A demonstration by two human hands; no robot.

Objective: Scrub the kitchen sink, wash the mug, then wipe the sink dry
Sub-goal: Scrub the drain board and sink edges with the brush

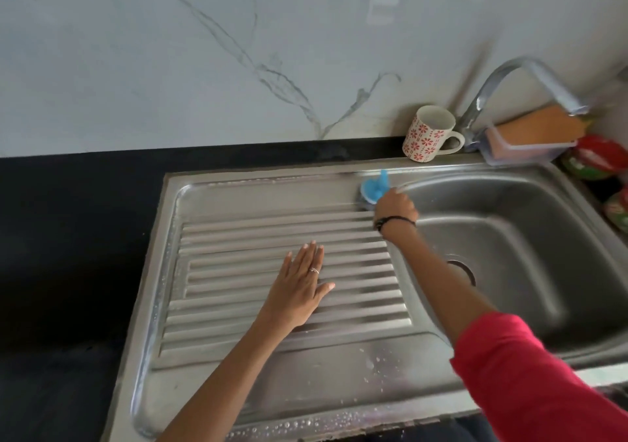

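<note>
I take the steel sink (339, 373) as my landmark; it sits in a black tabletop (68, 237). My left hand (299, 288) lies flat on the ribbed drainboard that forms the sink's left part, fingers (311, 251) straight and close together, thumb out to the side, a ring on one finger, holding nothing. My right hand (394, 205) reaches to the far edge of the drainboard, right where it meets the sink's basin, and its fingers curl round a blue scrubber (372, 190) that presses on the steel there; the picture is blurred around it, so I cannot tell the exact grip. A dark band circles that wrist, and a red sleeve (530, 380) covers the arm above the sink's near right corner. The mug (428, 134), white with red flowers, stands upright on the sink's back rim, handle turned right, just beside the tap (509, 81). Right of the tap, a clear tray holds an orange sponge (540, 125). Water drops bead along the sink's near rim.
</note>
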